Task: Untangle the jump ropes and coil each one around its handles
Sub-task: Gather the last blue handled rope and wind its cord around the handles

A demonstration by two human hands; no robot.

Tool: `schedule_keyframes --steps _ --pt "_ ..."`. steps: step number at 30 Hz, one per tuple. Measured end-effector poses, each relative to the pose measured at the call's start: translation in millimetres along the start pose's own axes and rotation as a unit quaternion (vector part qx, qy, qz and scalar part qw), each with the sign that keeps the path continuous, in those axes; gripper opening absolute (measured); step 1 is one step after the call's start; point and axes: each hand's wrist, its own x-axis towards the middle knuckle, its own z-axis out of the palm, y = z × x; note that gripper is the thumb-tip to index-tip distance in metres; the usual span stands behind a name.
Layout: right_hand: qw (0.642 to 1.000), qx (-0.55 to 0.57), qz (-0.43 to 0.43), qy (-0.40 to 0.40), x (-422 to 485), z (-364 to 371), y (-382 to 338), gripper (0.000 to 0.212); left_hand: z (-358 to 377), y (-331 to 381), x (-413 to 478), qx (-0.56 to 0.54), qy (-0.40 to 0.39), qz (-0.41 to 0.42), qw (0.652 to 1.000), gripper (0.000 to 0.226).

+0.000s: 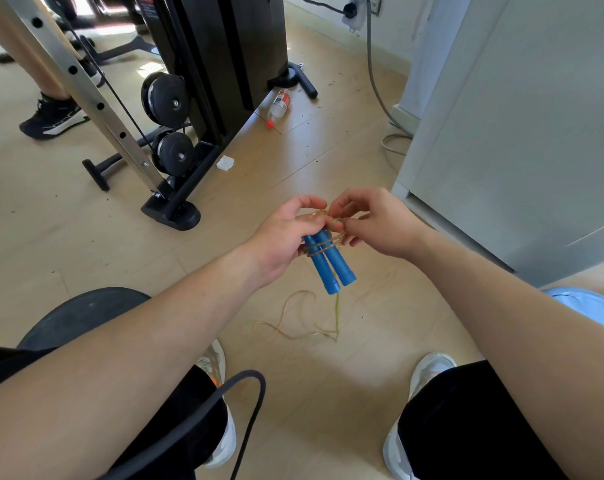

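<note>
Two blue jump-rope handles (331,263) lie side by side, pointing down and right, with a thin yellowish rope (323,249) wound a few turns around them. My left hand (286,233) grips the handles at their upper ends. My right hand (373,221) pinches the rope just above the handles, close to my left fingertips. The loose remainder of the rope (300,327) hangs from the handles and lies in loops on the wooden floor between my feet. A black rope or cord (248,396) arcs over my left knee.
A black cable gym machine (203,81) with pulleys stands at the back left, another person's leg and black shoe (51,116) beside it. A plastic bottle (279,105) lies on the floor. A white cabinet (518,133) fills the right. A dark weight plate (82,313) sits at my left.
</note>
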Motion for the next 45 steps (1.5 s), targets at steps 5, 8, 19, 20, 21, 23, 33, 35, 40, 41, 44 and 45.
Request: schedule_keyframes --steps 5,8,19,20,21,23,33,35,40,41,44,45 --pt "0.999 0.029 0.0 -0.036 -4.5 -5.5 -3.7 0.021 -5.2 0.7 1.8 0.029 -0.033 0.011 0.999 0.02" --pt "0.995 0.067 0.01 -0.072 -7.9 -8.7 -5.6 0.025 -7.9 2.4 3.2 0.053 -0.029 0.019 0.998 0.022" --pt "0.996 -0.002 -0.047 -0.074 -11.4 -1.8 -9.4 0.031 -14.9 9.0 4.2 0.129 -0.015 0.032 0.991 0.024" --pt "0.996 -0.011 -0.053 -0.076 -11.6 -1.7 -9.9 0.032 -15.0 9.3 4.2 0.133 -0.015 0.03 0.991 0.025" --pt "0.995 -0.022 -0.057 -0.08 -11.8 -1.3 -10.4 0.032 -15.3 9.5 4.2 0.136 -0.014 0.026 0.99 0.025" --pt "0.994 -0.043 -0.058 -0.087 -12.0 -0.9 -10.8 0.028 -16.1 8.1 4.6 0.138 -0.015 0.016 0.99 0.026" --pt "0.994 -0.072 -0.021 -0.081 -9.5 3.4 -3.3 0.004 -8.8 -0.4 -1.3 0.141 0.02 0.012 0.99 0.015" --pt "0.994 -0.075 -0.017 -0.079 -8.6 4.6 -1.1 0.006 -5.3 -4.7 -2.7 0.158 0.026 0.009 0.987 0.016" --pt "0.991 -0.108 -0.031 -0.067 -7.6 7.8 0.9 0.005 5.1 -9.0 -7.2 0.132 0.036 -0.032 0.99 0.013" --pt "0.991 -0.11 -0.031 -0.063 -7.0 8.4 1.1 0.005 5.9 -9.1 -7.6 0.131 0.036 -0.035 0.99 0.014" --pt "0.991 -0.114 -0.026 -0.058 -6.5 8.1 1.0 0.006 3.2 -10.3 -7.4 0.144 0.025 -0.025 0.989 0.014" --pt "0.992 -0.111 -0.024 -0.059 -6.7 7.7 0.7 0.007 1.3 -10.4 -7.3 0.149 0.02 -0.015 0.989 0.013"
